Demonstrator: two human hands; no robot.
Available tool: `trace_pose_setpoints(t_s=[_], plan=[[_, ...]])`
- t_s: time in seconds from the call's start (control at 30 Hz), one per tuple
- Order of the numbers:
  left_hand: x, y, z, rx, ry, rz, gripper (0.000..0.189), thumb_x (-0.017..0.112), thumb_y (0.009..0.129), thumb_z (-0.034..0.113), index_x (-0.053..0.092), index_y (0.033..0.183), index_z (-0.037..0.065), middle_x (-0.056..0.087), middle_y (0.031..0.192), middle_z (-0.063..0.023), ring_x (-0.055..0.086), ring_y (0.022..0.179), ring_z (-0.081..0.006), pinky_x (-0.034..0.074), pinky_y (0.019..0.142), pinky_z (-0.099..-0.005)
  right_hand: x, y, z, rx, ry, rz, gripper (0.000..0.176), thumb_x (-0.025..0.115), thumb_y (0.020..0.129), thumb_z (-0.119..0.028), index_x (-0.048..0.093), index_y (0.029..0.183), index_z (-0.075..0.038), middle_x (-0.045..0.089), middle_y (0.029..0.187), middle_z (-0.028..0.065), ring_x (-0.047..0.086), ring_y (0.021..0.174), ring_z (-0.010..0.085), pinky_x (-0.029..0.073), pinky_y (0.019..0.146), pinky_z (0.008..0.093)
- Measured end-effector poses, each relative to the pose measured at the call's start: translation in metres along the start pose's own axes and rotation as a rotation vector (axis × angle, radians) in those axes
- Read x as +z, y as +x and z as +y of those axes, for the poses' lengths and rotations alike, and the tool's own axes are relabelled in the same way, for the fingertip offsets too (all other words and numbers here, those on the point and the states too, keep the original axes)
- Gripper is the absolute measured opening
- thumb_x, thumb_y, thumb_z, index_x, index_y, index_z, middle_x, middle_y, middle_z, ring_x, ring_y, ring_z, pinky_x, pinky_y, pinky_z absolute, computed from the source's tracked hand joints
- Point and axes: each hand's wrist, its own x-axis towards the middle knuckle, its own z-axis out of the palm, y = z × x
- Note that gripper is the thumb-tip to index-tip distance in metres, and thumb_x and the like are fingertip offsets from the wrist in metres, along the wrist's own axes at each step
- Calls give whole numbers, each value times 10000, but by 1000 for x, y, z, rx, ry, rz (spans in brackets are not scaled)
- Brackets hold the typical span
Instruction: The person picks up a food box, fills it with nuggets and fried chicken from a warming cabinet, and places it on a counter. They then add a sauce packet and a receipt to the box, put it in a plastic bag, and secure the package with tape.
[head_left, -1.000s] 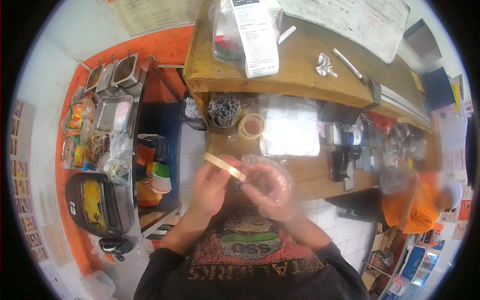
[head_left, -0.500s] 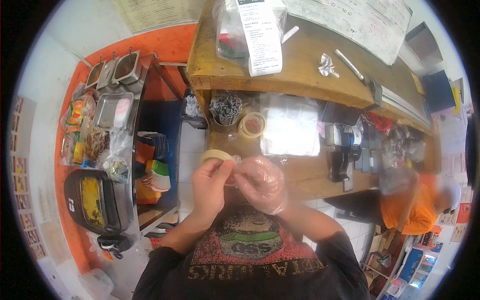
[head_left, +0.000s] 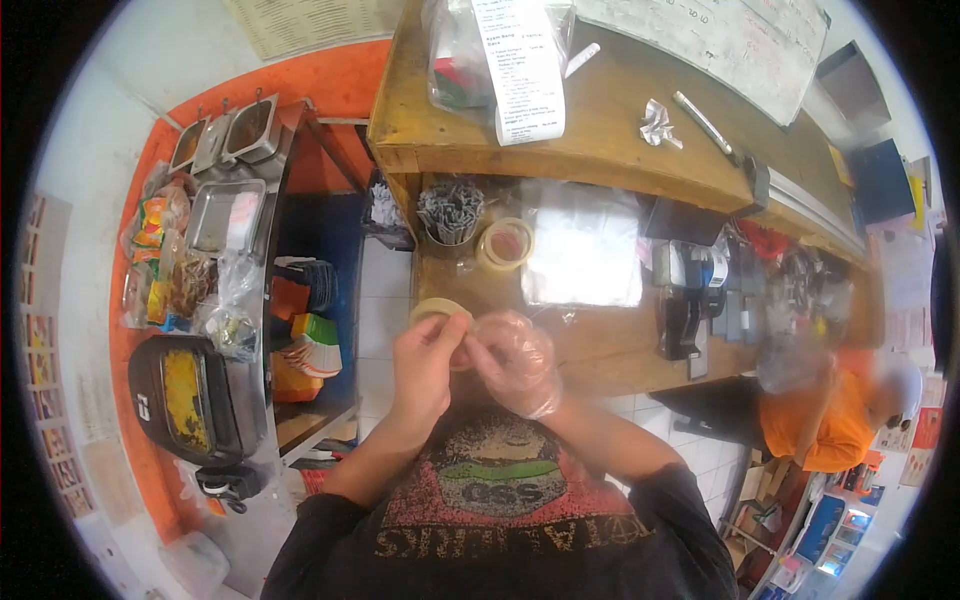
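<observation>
My bare left hand (head_left: 425,365) grips a roll of tape (head_left: 436,306), its pale ring showing above the fingers. Close against it on the right is my right hand (head_left: 518,368), in a clear plastic glove. The right thumb and fingertips are pinched together by the left fingertips; whatever lies between them is hidden. Both hands are in front of my chest, at the near edge of the wooden counter (head_left: 590,345). Beyond them on the counter lie more tape rolls (head_left: 488,258) and a stack of clear plastic bags (head_left: 582,280).
A metal cup (head_left: 432,236) with grey packets stands behind the tape. Overhead, a wooden shelf (head_left: 600,150) carries a bagged order with a receipt (head_left: 528,90). Black devices (head_left: 678,315) sit to the right. A person in an orange shirt (head_left: 820,420) is at far right.
Both hands remain together at the tape roll. The right hand has shifted slightly left and its fingers look more curled. The view has moved a little.
</observation>
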Motion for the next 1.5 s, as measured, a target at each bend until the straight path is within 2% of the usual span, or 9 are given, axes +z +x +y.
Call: trace_pose_setpoints(t_s=[0.1,0.2,0.3,0.6,0.7,0.9,1.2,1.3,1.5], plan=[[2,-1,3,-3,19,16,223,684,950,209,689,953,-13,665,822,-24,592,657,-75,495,596,-217,-1,-1,-15,295,145,34,191,711,831,1,630,1001,-34,646,870,141,651,734,320,523,620,380],[4,-2,5,-16,61,31,238,685,950,220,687,965,-18,665,825,-25,590,656,-74,497,590,-221,-6,1,-6,92,4,-44,218,717,832,-11,622,1027,-39,650,879,137,652,734,319,521,618,373],[3,0,5,-28,77,12,246,689,948,225,688,982,-19,664,828,-25,587,653,-72,496,588,-221,-3,-1,-4,80,-22,-3,184,720,829,-13,633,989,-38,654,872,133,651,734,321,520,618,374],[-3,3,-6,-121,-4,-11,226,688,947,239,691,949,13,658,815,-12,566,644,-70,471,587,-212,12,-22,11,84,-81,56,164,753,817,-48,644,939,-34,652,844,129,646,706,293,518,606,362],[1,3,0,-91,-13,-18,215,678,953,235,692,952,20,658,802,-9,562,645,-68,464,590,-212,19,-27,9,333,65,120,203,765,820,-76,646,979,-36,645,842,120,634,685,259,509,591,351],[2,2,2,-57,1,-18,212,673,957,230,690,966,18,655,790,-6,556,653,-66,455,590,-209,7,-12,-1,161,-26,72,220,756,831,-88,644,1014,-39,638,833,112,614,641,246,497,568,343],[-7,5,-13,-132,-41,-19,219,678,952,235,694,978,18,636,801,13,523,646,-62,430,587,-201,16,-18,7,187,-17,123,144,752,835,-83,659,930,-26,654,847,132,624,649,258,505,582,344],[-8,6,-14,-151,-18,9,214,677,951,231,693,979,19,633,795,16,524,644,-62,433,590,-203,13,-26,20,159,-40,-38,137,750,846,-91,660,929,-28,654,826,129,635,667,266,524,621,354],[-11,6,-13,-165,-47,-19,208,673,954,229,693,969,23,635,802,11,517,636,-63,417,575,-214,11,-34,12,600,391,124,181,745,832,-93,690,995,-36,685,847,148,659,733,302,538,668,370]])
